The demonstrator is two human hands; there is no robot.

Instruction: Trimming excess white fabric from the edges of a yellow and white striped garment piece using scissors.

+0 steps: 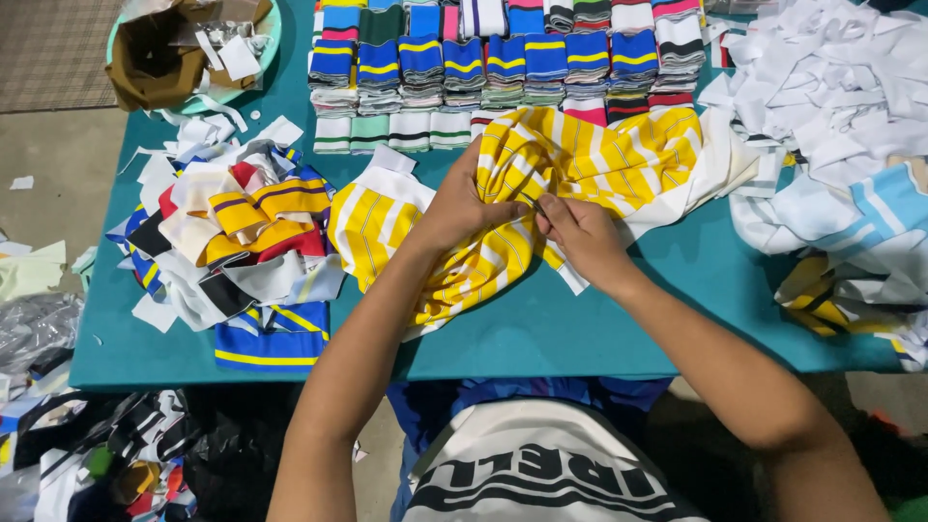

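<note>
A yellow and white striped garment (590, 155) lies bunched in the middle of the teal table (580, 333). My left hand (464, 205) presses down on its crumpled middle and pinches a fold. My right hand (580, 240) grips the same fold from the right, fingertips touching those of the left hand. Part of the garment hangs toward the table's near edge under my left forearm.
Rows of folded striped collar pieces (483, 68) line the far side. A heap of mixed fabric scraps (237, 242) sits at the left, white and pale blue striped cloth (841, 116) at the right. A round basin with brown bag (184, 48) stands far left. Bags clutter the floor.
</note>
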